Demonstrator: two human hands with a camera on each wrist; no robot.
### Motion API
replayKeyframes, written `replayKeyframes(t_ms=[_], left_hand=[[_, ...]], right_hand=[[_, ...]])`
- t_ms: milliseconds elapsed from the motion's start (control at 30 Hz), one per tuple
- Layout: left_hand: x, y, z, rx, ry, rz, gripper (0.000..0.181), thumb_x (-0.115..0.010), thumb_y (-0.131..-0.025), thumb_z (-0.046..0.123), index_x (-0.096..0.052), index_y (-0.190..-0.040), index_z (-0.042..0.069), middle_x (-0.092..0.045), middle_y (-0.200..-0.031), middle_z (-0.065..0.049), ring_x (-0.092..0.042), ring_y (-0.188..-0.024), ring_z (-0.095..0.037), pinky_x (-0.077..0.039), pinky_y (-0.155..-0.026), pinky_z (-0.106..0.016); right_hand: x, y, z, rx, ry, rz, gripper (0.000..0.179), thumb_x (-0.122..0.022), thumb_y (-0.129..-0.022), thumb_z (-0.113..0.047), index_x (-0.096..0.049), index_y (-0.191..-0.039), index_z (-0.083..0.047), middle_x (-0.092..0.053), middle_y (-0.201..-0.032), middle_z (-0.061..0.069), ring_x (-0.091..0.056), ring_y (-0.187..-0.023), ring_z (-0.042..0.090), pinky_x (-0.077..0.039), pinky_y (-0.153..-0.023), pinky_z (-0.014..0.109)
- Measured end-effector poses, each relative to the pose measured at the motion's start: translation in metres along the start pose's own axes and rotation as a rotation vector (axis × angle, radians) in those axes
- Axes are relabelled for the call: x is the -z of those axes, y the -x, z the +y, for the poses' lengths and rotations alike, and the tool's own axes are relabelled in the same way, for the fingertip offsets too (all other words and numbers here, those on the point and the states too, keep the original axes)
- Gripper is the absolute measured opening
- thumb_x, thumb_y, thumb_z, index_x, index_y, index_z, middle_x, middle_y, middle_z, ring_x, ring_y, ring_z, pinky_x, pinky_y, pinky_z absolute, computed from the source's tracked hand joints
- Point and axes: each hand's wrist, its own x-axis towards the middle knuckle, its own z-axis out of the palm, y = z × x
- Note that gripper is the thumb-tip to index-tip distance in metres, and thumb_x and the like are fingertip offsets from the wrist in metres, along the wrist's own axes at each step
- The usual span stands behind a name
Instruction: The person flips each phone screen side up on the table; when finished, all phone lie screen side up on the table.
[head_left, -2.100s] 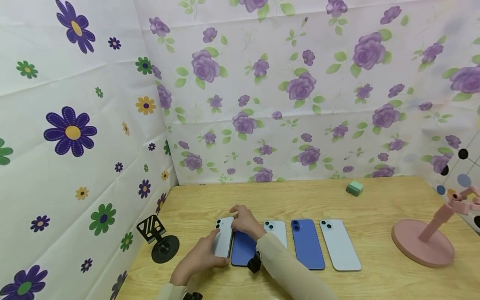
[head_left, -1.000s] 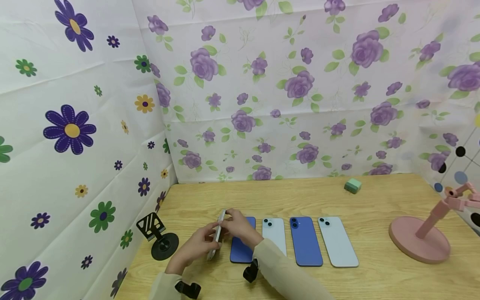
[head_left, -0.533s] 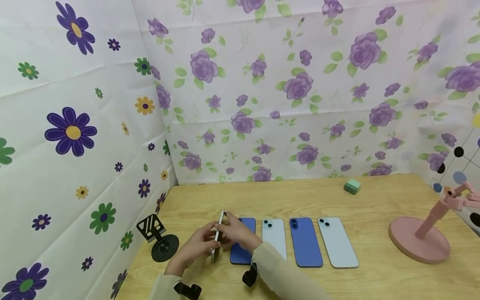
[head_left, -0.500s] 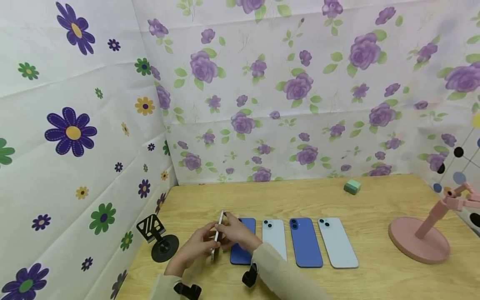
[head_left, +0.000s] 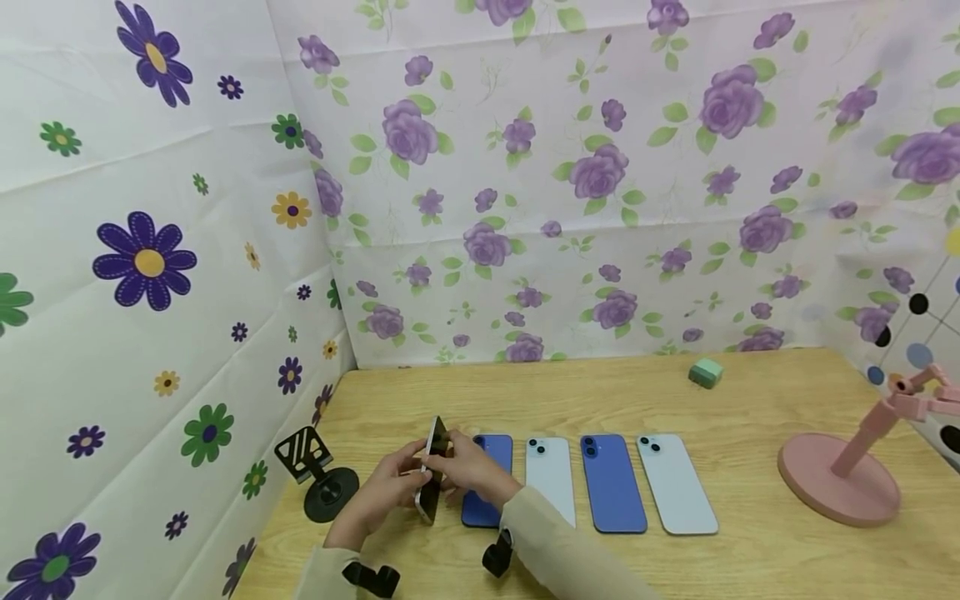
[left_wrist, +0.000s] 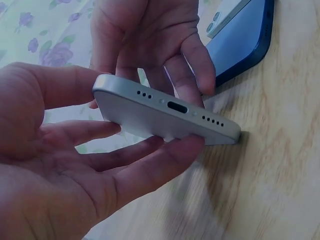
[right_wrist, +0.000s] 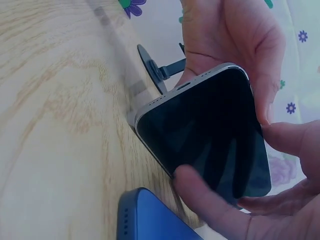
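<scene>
Held phone: white-backed smartphone [left_wrist: 135, 115], tipped up on a long side, just left of our landmark, the leftmost blue smartphone [head_left: 477, 507].
Phone faces: dark screen [right_wrist: 210, 125] toward the landmark, white back away from it; charging port [left_wrist: 177, 107] end nearest the person. Low edge on the bench [head_left: 585, 396] or just above, we can't tell.
Left hand [head_left: 375, 493]: left of landmark, fingers curled round the phone's back and edge, gripping.
Right hand [head_left: 476, 467]: partly over landmark, fingers gripping the same phone from the screen side; one blurred digit touching the screen or just off it, unclear.
Phone row: pale smartphone [head_left: 550, 479], second blue smartphone [head_left: 613, 483], rightmost pale smartphone [head_left: 677, 483], all flat, backs up, right of landmark.
Stands: black phone stand [head_left: 330, 496] well left of landmark, pink stand [head_left: 840, 479] well right.
Step in hand: we'd call it two-handed turning, phone partway over.
Next move: we judge it calls for both grips kept steady while the tilt is finished, lower edge clear of the landmark.
</scene>
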Motion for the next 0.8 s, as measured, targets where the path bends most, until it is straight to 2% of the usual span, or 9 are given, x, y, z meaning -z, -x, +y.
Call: replayKeyframes(t_ms=[133,267,500,667,800], left_hand=[[0.002,0.002,0.000,-0.010,0.008,0.027,0.065,-0.058,-0.102,0.011,-0.027,-0.157,-0.004,-0.045,-0.141,-0.033,-0.059,-0.116,-0.044,-0.057,-0.078,-0.046],[0.004,0.003,-0.001,-0.029,0.007,0.071,0.063,-0.059,-0.100,0.006,-0.032,-0.155,-0.006,-0.048,-0.137,-0.032,-0.061,-0.113,-0.042,-0.057,-0.076,-0.045],[0.007,0.003,-0.007,-0.025,-0.045,0.165,0.056,-0.058,-0.094,-0.006,-0.041,-0.147,-0.011,-0.051,-0.128,-0.031,-0.064,-0.097,-0.031,-0.053,-0.065,-0.039],[0.006,0.001,-0.011,-0.008,-0.103,0.239,0.052,-0.058,-0.091,-0.013,-0.047,-0.142,-0.013,-0.052,-0.126,-0.029,-0.066,-0.097,-0.033,-0.055,-0.067,-0.042],[0.005,-0.001,-0.012,0.001,-0.148,0.265,0.050,-0.058,-0.091,-0.016,-0.049,-0.140,-0.013,-0.053,-0.125,-0.027,-0.067,-0.100,-0.035,-0.057,-0.072,-0.043]], right_hand=[[-0.003,0.000,-0.001,0.009,0.038,0.013,0.066,-0.066,-0.100,-0.032,-0.038,-0.149,0.002,-0.056,-0.127,0.021,-0.066,-0.094,0.035,-0.057,-0.070,0.051],[-0.006,0.001,-0.001,0.018,0.085,0.043,0.063,-0.066,-0.100,-0.030,-0.040,-0.147,0.003,-0.058,-0.124,0.020,-0.064,-0.101,0.034,-0.056,-0.076,0.051],[-0.010,0.006,-0.003,0.007,0.204,0.099,0.062,-0.071,-0.096,-0.022,-0.043,-0.147,0.000,-0.059,-0.127,0.020,-0.062,-0.105,0.036,-0.049,-0.087,0.052],[-0.010,0.009,-0.005,0.017,0.232,0.117,0.059,-0.071,-0.095,-0.016,-0.045,-0.146,0.000,-0.053,-0.138,0.024,-0.055,-0.121,0.041,-0.046,-0.094,0.057],[-0.009,0.010,-0.008,0.028,0.260,0.125,0.058,-0.070,-0.096,-0.015,-0.045,-0.146,0.001,-0.050,-0.143,0.026,-0.050,-0.129,0.042,-0.044,-0.098,0.057]])
